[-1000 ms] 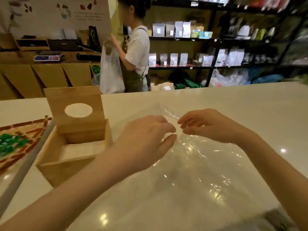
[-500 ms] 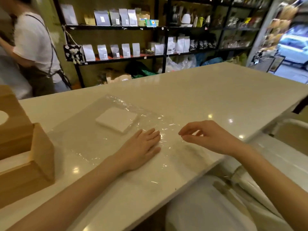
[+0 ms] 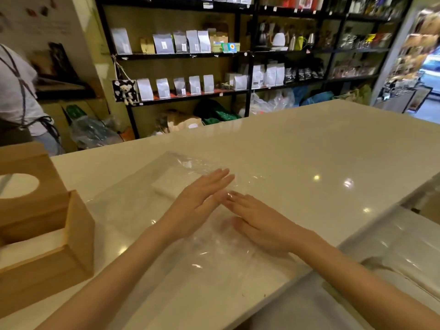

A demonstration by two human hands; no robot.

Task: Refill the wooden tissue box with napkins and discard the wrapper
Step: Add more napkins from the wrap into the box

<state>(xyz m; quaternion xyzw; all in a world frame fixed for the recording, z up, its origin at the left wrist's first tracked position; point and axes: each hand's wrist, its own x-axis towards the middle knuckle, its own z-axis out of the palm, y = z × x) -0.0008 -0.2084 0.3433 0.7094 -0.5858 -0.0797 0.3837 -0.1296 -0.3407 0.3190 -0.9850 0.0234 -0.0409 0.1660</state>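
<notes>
A clear plastic wrapper [image 3: 133,210] lies flat on the white counter [image 3: 321,148]. A small white stack of napkins [image 3: 169,183] lies inside or under its far part. My left hand [image 3: 198,206] and my right hand [image 3: 259,222] rest flat on the wrapper, fingers straight, fingertips almost touching. The wooden tissue box [image 3: 54,253] stands at the left with its lid [image 3: 26,184], which has an oval hole, tipped up. White napkins [image 3: 31,244] fill the box.
A person in a white shirt and apron [image 3: 16,96] stands behind the counter at far left. Black shelves [image 3: 190,55] with pouches line the back wall. The counter's near edge runs diagonally at lower right, with a plastic-covered surface [image 3: 392,253] below it.
The view swung right, so the box slid to the left edge. My hands went from pinching at the wrapper to lying flat on it, and the right hand came down beside the left.
</notes>
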